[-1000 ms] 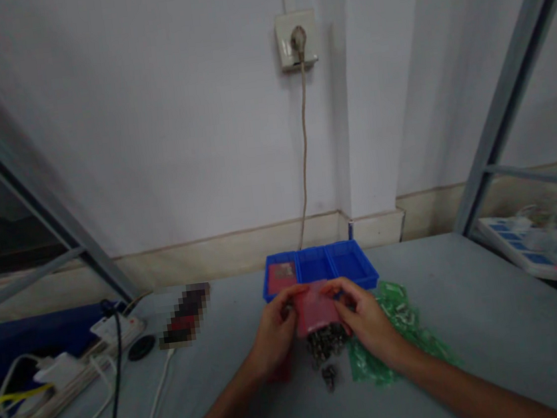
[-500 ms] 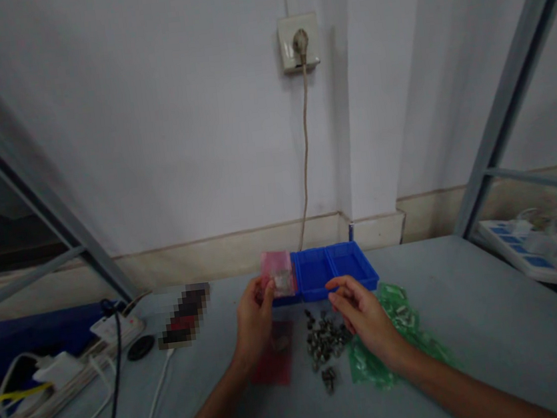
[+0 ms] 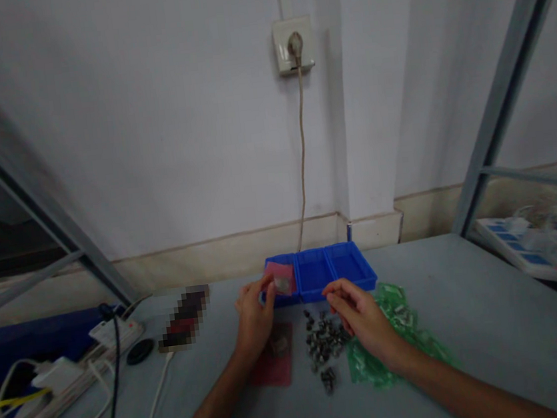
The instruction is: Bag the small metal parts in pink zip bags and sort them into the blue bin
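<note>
My left hand point(image 3: 253, 316) reaches to the left end of a row of blue bins point(image 3: 335, 268) and its fingertips touch a small pink bag point(image 3: 281, 279) that lies in the leftmost bin. My right hand point(image 3: 364, 316) hovers over a pile of small dark metal parts point(image 3: 324, 341) on the grey table, with its thumb and fingers pinched together; what they hold, if anything, is too small to see. A second pink bag point(image 3: 276, 363) lies flat on the table below my left hand. Green plastic bags point(image 3: 403, 329) lie under and to the right of my right wrist.
A power strip point(image 3: 111, 332) with white and black cables sits at the left of the table, next to a black round disc point(image 3: 140, 351) and a blurred dark object point(image 3: 185, 317). A wall socket point(image 3: 293, 45) with a cord is above. A metal frame and a cluttered shelf point(image 3: 538, 243) stand at the right.
One second ago both hands held the pink bag over the pile and parts spilled from it. My left hand then carried the bag up and left to the leftmost bin; my right hand let go.
</note>
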A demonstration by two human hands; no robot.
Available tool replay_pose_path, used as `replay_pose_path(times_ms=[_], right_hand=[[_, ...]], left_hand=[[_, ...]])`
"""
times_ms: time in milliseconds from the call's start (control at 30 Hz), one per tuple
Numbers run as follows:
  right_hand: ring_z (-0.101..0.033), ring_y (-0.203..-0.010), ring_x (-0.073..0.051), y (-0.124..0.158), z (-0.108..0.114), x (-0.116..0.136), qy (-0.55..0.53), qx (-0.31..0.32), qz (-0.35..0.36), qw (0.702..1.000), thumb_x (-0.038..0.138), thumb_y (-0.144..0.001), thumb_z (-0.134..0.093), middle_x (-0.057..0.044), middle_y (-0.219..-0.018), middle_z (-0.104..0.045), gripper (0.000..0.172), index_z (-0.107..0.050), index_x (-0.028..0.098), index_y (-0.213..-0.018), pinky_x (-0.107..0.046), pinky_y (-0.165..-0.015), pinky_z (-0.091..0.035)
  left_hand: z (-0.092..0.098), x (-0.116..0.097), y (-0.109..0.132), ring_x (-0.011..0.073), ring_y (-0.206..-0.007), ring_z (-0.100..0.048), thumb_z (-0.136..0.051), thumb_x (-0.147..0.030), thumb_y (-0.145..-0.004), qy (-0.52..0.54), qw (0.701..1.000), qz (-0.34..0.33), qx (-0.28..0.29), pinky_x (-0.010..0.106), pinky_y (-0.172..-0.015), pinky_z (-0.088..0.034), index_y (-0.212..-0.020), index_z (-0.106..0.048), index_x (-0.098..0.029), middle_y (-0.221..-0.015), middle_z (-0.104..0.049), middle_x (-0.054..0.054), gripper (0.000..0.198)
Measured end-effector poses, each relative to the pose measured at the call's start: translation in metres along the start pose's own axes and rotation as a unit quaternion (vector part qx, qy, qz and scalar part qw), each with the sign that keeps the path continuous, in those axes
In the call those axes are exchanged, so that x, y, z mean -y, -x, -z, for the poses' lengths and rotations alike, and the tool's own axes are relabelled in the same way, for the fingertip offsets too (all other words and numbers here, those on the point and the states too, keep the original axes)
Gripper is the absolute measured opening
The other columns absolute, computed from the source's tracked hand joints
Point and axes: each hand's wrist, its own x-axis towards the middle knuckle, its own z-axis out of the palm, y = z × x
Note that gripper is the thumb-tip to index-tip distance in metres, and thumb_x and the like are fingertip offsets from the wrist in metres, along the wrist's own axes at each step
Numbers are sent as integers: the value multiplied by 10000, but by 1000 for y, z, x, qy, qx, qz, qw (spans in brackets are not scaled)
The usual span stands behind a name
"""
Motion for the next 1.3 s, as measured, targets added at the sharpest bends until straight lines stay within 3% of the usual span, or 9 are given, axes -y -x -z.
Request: replay_pose_path(times_ms=[400, 833, 967, 1067, 1167, 1300], right_hand=[[-418, -489, -106, 1, -1, 0, 8, 3, -4, 1000, 582, -948, -669, 19, -748, -595, 380, -681, 207, -1008, -240, -430, -275], [-410, -496, -113, 1, -1, -1, 14, 8, -2, 1000, 574, -959, -659, 21, -754, -587, 365, -681, 213, -1012, -249, -443, -278], [-423, -510, -122, 1, 0, -1, 24, 8, -1, 1000, 574, -959, -652, 13, -774, -593, 366, -686, 213, -1014, -258, -453, -272], [-454, -539, -135, 1, -1, 0, 22, 9, -3, 1000, 572, -958, -650, 11, -775, -595, 361, -682, 216, -1011, -262, -474, -291], [-487, -571, -150, 2, -1, 1, 21, 10, -5, 1000, 550, -960, -651, 11, -769, -595, 338, -681, 216, -1006, -265, -497, -318], [-514, -601, -158, 3, -2, 2, 24, 11, -3, 1000, 525, -968, -648, 8, -776, -597, 313, -682, 216, -998, -265, -512, -341]], left_hand=[[-5, -3, 6, 358, -1260, -577, -592, -364, -1062, -145, 986, -75, 23, 556, -1062, -424, -1426, -671, -205, -1215, -764, 112, 404], [-3, -6, 8, 374, -1361, -541, -557, -393, -1086, -158, 981, -110, 24, 592, -1096, -414, -1411, -670, -255, -1357, -734, 113, 371], [-3, -11, 10, 386, -1423, -492, -540, -438, -1085, -193, 977, -93, 16, 603, -1111, -428, -1389, -678, -261, -1548, -591, 131, 378], [-4, -12, 12, 405, -1552, -362, -509, -459, -1094, -223, 969, -99, 37, 635, -1159, -394, -1524, -569, -250, -1682, -456, 130, 482], [-3, -13, 13, 408, -1605, -288, -478, -469, -1106, -254, 957, -121, 72, 669, -1207, -321, -1581, -515, -261, -1649, -520, 109, 520], [1, -14, 12, 403, -1582, -351, -453, -489, -1115, -269, 949, -142, 85, 687, -1232, -275, -1551, -556, -251, -1597, -582, 116, 507]])
